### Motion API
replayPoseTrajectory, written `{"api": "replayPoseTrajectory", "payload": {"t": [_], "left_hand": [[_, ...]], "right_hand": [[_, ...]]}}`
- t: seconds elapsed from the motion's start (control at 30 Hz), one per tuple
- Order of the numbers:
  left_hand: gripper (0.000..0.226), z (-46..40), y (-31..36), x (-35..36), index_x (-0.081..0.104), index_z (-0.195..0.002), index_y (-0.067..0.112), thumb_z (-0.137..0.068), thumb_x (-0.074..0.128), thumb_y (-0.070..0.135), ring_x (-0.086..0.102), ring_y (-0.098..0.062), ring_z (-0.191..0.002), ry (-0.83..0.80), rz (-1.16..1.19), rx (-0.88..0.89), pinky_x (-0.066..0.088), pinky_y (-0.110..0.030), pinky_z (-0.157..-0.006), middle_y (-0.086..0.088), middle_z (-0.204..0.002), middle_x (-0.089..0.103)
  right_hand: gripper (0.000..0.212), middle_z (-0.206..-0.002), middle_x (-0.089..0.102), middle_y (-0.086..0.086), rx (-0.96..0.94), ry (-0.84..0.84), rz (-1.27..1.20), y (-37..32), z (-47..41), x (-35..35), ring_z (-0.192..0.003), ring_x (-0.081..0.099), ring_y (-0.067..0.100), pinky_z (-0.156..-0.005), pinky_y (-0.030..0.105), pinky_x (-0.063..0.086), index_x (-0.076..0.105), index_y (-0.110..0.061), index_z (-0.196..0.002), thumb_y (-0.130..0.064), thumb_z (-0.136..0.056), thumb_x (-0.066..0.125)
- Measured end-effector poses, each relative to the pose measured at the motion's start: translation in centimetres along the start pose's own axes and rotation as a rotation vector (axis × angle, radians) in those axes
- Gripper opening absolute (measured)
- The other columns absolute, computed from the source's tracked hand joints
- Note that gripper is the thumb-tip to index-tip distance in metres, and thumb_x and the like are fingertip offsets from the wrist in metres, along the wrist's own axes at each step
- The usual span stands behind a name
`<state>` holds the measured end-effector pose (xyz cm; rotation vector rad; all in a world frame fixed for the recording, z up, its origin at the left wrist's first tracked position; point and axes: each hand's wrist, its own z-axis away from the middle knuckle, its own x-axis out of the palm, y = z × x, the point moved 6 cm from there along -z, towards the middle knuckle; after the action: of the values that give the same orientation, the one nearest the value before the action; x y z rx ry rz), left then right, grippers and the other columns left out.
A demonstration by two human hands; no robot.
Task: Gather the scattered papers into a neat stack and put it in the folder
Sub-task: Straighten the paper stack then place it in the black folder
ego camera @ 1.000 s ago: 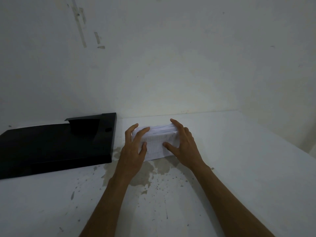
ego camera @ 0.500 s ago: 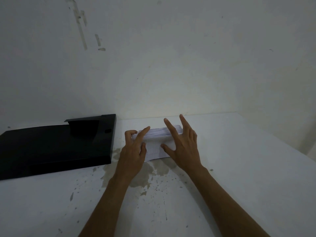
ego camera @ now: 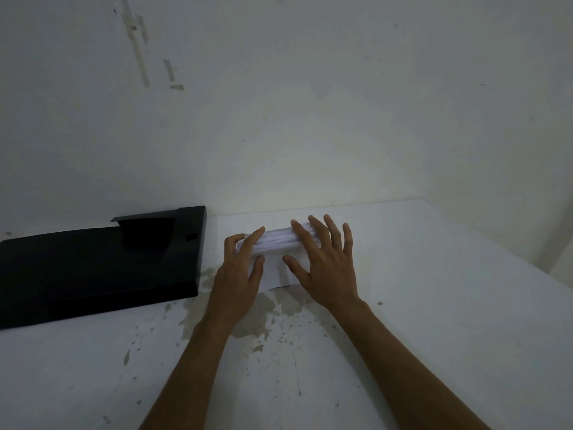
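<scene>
The stained white bench (ego camera: 403,305) carries an open black folder (ego camera: 93,268) at left. Just right of it lie the papers (ego camera: 276,243), left hand (ego camera: 238,274) gripping their left end, right hand (ego camera: 325,268) spread flat on them.

1. You have a white paper stack (ego camera: 277,240); its top sheet carries faint grey ruled or printed lines, too dim to read.
2. Your folder (ego camera: 93,268) is plain black throughout, matt, with no visible pattern or label.
3. The counter (ego camera: 434,305) you work on is white, marked with brownish-grey stains and a scatter of small dark specks in front of the paper stack and folder.
4. The wall (ego camera: 310,103) ahead of you is off-white, with greyish streaks and scuffed patches at upper left.
5. Your left hand (ego camera: 237,274) and right hand (ego camera: 325,268) appear brown in the dim light.
</scene>
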<state>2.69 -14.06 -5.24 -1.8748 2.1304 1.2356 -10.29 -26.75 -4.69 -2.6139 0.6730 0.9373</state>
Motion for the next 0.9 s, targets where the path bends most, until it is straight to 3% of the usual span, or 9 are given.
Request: {"api": "replayPoseTrajectory", "payload": {"t": [0.1, 0.23, 0.3, 0.37, 0.5, 0.6, 0.7, 0.8, 0.9], "left_hand": [[0.044, -0.1, -0.3, 0.0, 0.030, -0.139, 0.042, -0.098, 0.046, 0.041, 0.044, -0.007, -0.116, -0.012, 0.061, -0.037, 0.037, -0.008, -0.088, -0.005, -0.141, 0.042], [0.055, 0.0, -0.3, -0.1, 0.027, -0.143, 0.037, -0.097, 0.056, 0.031, 0.041, -0.004, -0.118, -0.004, 0.123, -0.061, 0.034, 0.002, -0.087, -0.002, -0.144, 0.042], [0.063, 0.1, -0.4, -0.3, 0.020, -0.147, 0.038, -0.096, 0.057, 0.033, 0.042, -0.009, -0.125, -0.006, 0.195, -0.111, 0.040, -0.013, -0.099, -0.001, -0.150, 0.037], [0.068, 0.3, -0.4, -0.3, 0.015, -0.151, 0.038, -0.096, 0.056, 0.035, 0.045, -0.014, -0.128, -0.010, 0.260, -0.162, 0.046, -0.029, -0.102, 0.002, -0.152, 0.034], [0.063, 0.7, -0.6, -0.2, 0.024, -0.149, 0.031, -0.095, 0.057, 0.038, 0.048, -0.009, -0.115, -0.026, 0.330, -0.288, 0.049, -0.023, -0.092, 0.012, -0.136, 0.037], [0.054, 1.1, -1.7, 0.5, 0.043, -0.133, 0.031, -0.088, 0.050, 0.059, 0.062, -0.019, -0.108, -0.102, 0.351, -0.348, 0.059, -0.031, -0.084, 0.003, -0.121, 0.057], [0.057, 0.9, -1.9, 0.3, 0.048, -0.127, 0.023, -0.087, 0.048, 0.063, 0.066, -0.020, -0.101, -0.079, 0.363, -0.366, 0.061, -0.039, -0.080, -0.004, -0.115, 0.062], [0.040, 0.4, -1.4, -0.2, 0.047, -0.123, 0.024, -0.094, 0.051, 0.051, 0.068, -0.017, -0.096, -0.002, 0.452, -0.368, 0.061, -0.039, -0.075, -0.003, -0.114, 0.063], [0.032, 0.4, -0.7, -0.2, 0.042, -0.126, 0.021, -0.098, 0.051, 0.035, 0.071, -0.013, -0.091, 0.016, 0.558, -0.419, 0.061, -0.030, -0.066, -0.002, -0.117, 0.063]], "right_hand": [[0.073, -0.159, 0.039, 0.007, -0.039, 0.039, 0.015, -0.7, -0.4, -0.7, -0.149, 0.030, 0.031, -0.122, 0.058, 0.011, 0.042, -0.031, -0.151, -0.073, -0.093, 0.034], [0.068, -0.152, 0.047, 0.006, -0.078, 0.011, -0.001, -1.0, -0.4, -0.3, -0.145, 0.038, 0.032, -0.122, 0.058, 0.011, 0.047, -0.031, -0.147, -0.071, -0.096, 0.027], [0.067, -0.151, 0.048, 0.006, -0.075, 0.008, -0.018, -0.8, -0.4, -0.2, -0.144, 0.038, 0.031, -0.122, 0.057, 0.010, 0.047, -0.031, -0.147, -0.070, -0.096, 0.025], [0.065, -0.151, 0.047, 0.005, -0.083, -0.012, -0.004, -0.8, -0.4, -0.1, -0.145, 0.037, 0.030, -0.123, 0.056, 0.009, 0.046, -0.032, -0.148, -0.068, -0.097, 0.029], [0.061, -0.145, 0.053, 0.003, -0.073, -0.056, -0.009, -0.5, -0.4, 0.3, -0.142, 0.041, 0.029, -0.122, 0.056, 0.013, 0.049, -0.033, -0.144, -0.066, -0.097, 0.030], [0.060, -0.144, 0.053, 0.004, -0.077, -0.052, -0.018, -0.4, -0.2, 0.3, -0.141, 0.041, 0.029, -0.122, 0.055, 0.013, 0.049, -0.033, -0.145, -0.065, -0.096, 0.034], [0.066, -0.152, 0.045, 0.005, -0.050, -0.008, -0.056, -0.2, -0.4, -0.3, -0.145, 0.035, 0.028, -0.123, 0.053, 0.013, 0.039, -0.034, -0.152, -0.067, -0.095, 0.039], [0.085, -0.160, 0.031, 0.003, 0.255, -0.006, -0.401, 1.8, -0.7, -0.6, -0.145, 0.033, 0.021, -0.117, 0.046, 0.023, 0.022, -0.034, -0.156, -0.069, -0.086, 0.055], [0.081, -0.145, 0.047, 0.000, 0.516, -0.226, -0.906, 2.5, 0.4, 1.6, -0.131, 0.052, 0.022, -0.096, 0.032, 0.052, 0.027, -0.028, -0.151, -0.060, -0.086, 0.064]]}}
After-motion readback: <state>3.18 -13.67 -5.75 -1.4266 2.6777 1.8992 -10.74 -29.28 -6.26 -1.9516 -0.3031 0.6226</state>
